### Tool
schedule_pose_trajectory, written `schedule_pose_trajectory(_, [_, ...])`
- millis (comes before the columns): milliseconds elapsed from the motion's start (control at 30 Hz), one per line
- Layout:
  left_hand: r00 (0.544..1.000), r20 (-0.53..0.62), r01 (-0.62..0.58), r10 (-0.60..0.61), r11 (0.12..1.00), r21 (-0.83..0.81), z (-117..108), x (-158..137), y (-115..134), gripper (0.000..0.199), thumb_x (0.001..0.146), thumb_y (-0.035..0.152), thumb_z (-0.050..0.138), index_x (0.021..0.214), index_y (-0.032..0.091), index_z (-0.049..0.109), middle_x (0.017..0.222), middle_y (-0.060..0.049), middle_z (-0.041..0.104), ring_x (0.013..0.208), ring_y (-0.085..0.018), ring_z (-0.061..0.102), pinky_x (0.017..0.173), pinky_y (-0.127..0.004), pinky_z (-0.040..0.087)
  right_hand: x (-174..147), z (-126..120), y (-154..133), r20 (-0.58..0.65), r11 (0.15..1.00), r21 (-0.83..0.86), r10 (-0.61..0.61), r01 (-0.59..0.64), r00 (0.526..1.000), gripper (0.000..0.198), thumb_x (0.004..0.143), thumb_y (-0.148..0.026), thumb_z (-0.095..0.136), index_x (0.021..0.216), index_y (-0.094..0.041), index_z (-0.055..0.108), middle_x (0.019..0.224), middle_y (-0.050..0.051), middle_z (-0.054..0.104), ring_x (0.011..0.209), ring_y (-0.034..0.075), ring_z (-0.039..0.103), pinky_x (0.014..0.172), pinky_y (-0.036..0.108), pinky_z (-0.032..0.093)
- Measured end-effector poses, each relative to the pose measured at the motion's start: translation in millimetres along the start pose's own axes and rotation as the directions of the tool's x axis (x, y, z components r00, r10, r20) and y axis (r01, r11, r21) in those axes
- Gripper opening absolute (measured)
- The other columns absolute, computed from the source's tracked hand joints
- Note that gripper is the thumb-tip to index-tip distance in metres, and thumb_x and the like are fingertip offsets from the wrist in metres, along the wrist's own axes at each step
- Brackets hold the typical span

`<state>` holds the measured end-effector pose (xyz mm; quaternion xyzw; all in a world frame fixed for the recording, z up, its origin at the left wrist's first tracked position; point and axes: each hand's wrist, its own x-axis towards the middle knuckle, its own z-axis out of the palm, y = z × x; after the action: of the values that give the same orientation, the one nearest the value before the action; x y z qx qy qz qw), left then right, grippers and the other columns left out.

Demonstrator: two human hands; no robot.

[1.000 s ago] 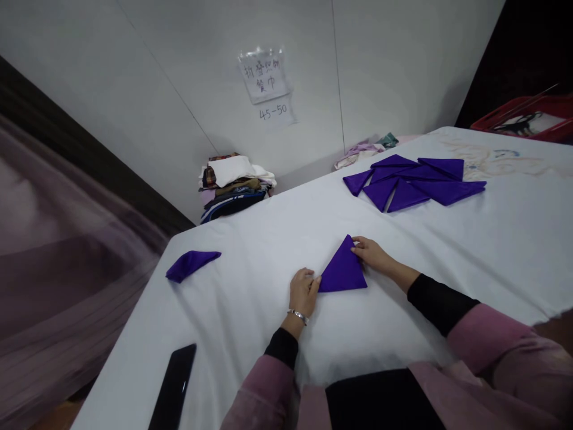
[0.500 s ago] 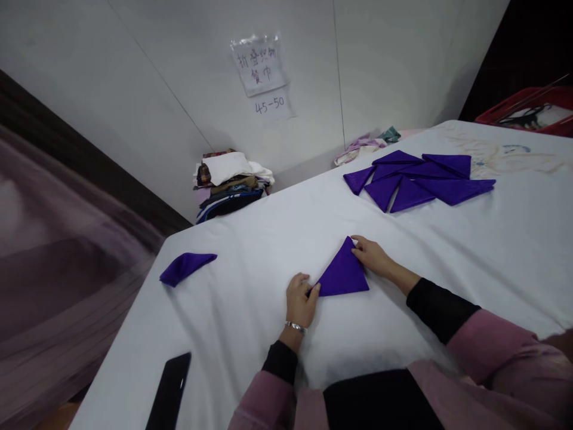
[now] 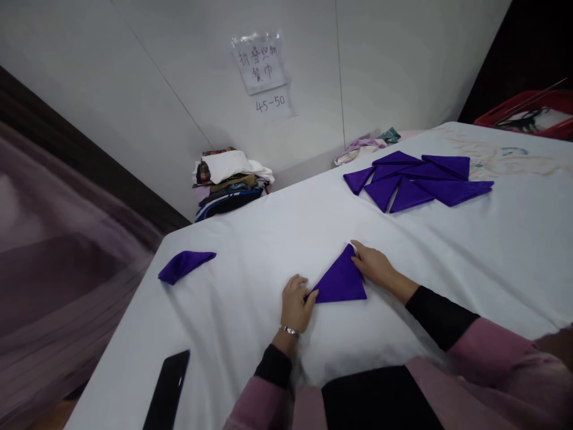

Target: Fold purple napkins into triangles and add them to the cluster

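Note:
A purple cloth napkin [image 3: 342,278], folded into a triangle, lies on the white-covered table [image 3: 250,346] in front of me. My left hand [image 3: 296,304], with a silver bracelet at the wrist, pinches its left corner between thumb and fingers. At the top corner, my right hand [image 3: 372,263] grips the napkin's upper right edge. Farther back on the right lie several folded purple napkins [image 3: 414,194] in an overlapping group. One more purple napkin [image 3: 185,264] rests alone near the table's left edge.
A black phone [image 3: 168,391] lies at the front left of the table. Stacked cloths [image 3: 230,182] stand beyond the far edge by the wall, with more crumpled fabric [image 3: 360,149] to their right. A red basket [image 3: 528,113] is at the far right.
The held napkin has shifted slightly toward me and a little left, along with both hands. My grip at its two corners looks the same.

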<state>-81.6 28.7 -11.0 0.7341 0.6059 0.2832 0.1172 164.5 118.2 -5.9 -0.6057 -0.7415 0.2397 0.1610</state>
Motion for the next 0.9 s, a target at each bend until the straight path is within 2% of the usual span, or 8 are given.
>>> schedule_pose_trajectory(167, [0.994, 0.106, -0.012, 0.011, 1.000, 0.008, -21.7, -18.2, -0.9, 0.021, 0.082, 0.031, 0.058, 0.063, 0.022, 0.061, 0.108, -0.006, 0.063, 0.112, -0.026, 0.051, 0.094, -0.047, 0.043, -26.7, 9.7, 3.0, -0.004, 0.988, 0.155, -0.024, 0.025, 1.000, 0.052, 0.083, -0.026, 0.047, 0.135, -0.022, 0.040, 0.085, 0.003, 0.066, 0.076, 0.020, 0.059, 0.064, 0.029, 0.038])
schedule_pose_trajectory(267, [0.990, 0.139, 0.016, -0.020, 0.999, 0.030, -23.5, -7.0, 9.3, 0.021, 0.084, 0.034, 0.055, 0.071, 0.023, 0.067, 0.105, -0.006, 0.064, 0.108, -0.024, 0.054, 0.093, -0.044, 0.043, -30.1, 12.2, 4.9, -0.038, 0.962, 0.274, -0.005, 0.015, 0.999, 0.053, 0.082, -0.027, 0.049, 0.134, -0.025, 0.040, 0.083, 0.000, 0.065, 0.075, 0.019, 0.058, 0.068, 0.030, 0.040])
schedule_pose_trajectory(433, [0.974, 0.227, 0.015, -0.021, 1.000, 0.026, -0.1, 48.1, 45.6, 0.022, 0.086, 0.031, 0.051, 0.093, 0.020, 0.068, 0.099, -0.008, 0.067, 0.097, -0.024, 0.058, 0.091, -0.040, 0.044, -26.9, 12.5, 7.3, -0.077, 0.903, 0.430, 0.013, 0.021, 0.997, 0.052, 0.079, -0.030, 0.052, 0.130, -0.024, 0.045, 0.080, 0.000, 0.063, 0.071, 0.018, 0.057, 0.070, 0.031, 0.041])
schedule_pose_trajectory(500, [0.959, 0.275, 0.067, -0.063, 0.998, -0.004, 13.8, 71.8, 60.2, 0.025, 0.087, 0.030, 0.049, 0.101, 0.018, 0.066, 0.101, -0.009, 0.067, 0.097, -0.023, 0.059, 0.090, -0.038, 0.043, -26.2, 14.2, 9.4, -0.106, 0.875, 0.483, 0.003, 0.049, 0.994, 0.053, 0.077, -0.031, 0.053, 0.129, -0.023, 0.046, 0.079, -0.001, 0.062, 0.070, 0.017, 0.057, 0.069, 0.031, 0.042])
schedule_pose_trajectory(600, [0.938, 0.320, 0.150, -0.131, 0.988, -0.033, 32.9, 96.0, 74.2, 0.025, 0.087, 0.027, 0.047, 0.098, 0.018, 0.067, 0.099, -0.008, 0.069, 0.093, -0.023, 0.061, 0.084, -0.035, 0.046, -25.2, 18.3, 13.2, -0.140, 0.828, 0.551, -0.027, 0.100, 0.990, 0.053, 0.077, -0.032, 0.054, 0.128, -0.023, 0.046, 0.077, -0.002, 0.060, 0.068, 0.016, 0.056, 0.067, 0.030, 0.043])
schedule_pose_trajectory(733, [0.931, 0.313, 0.209, -0.188, 0.977, -0.035, 48.7, 102.4, 77.3, 0.021, 0.086, 0.027, 0.049, 0.086, 0.020, 0.070, 0.087, -0.005, 0.072, 0.082, -0.021, 0.064, 0.073, -0.031, 0.048, -23.7, 22.2, 14.8, -0.138, 0.772, 0.625, -0.038, 0.117, 0.990, 0.049, 0.076, -0.031, 0.055, 0.124, -0.024, 0.047, 0.077, -0.002, 0.061, 0.068, 0.015, 0.055, 0.067, 0.030, 0.044])
schedule_pose_trajectory(900, [0.942, 0.248, 0.245, -0.225, 0.968, -0.053, 53.5, 94.9, 75.2, 0.021, 0.086, 0.027, 0.049, 0.083, 0.021, 0.069, 0.084, -0.004, 0.071, 0.080, -0.020, 0.063, 0.072, -0.031, 0.047, -20.7, 20.5, 11.0, -0.069, 0.724, 0.690, 0.061, 0.003, 0.996, 0.025, 0.073, -0.033, 0.060, 0.095, -0.021, 0.057, 0.069, -0.002, 0.062, 0.062, 0.015, 0.056, 0.061, 0.028, 0.045])
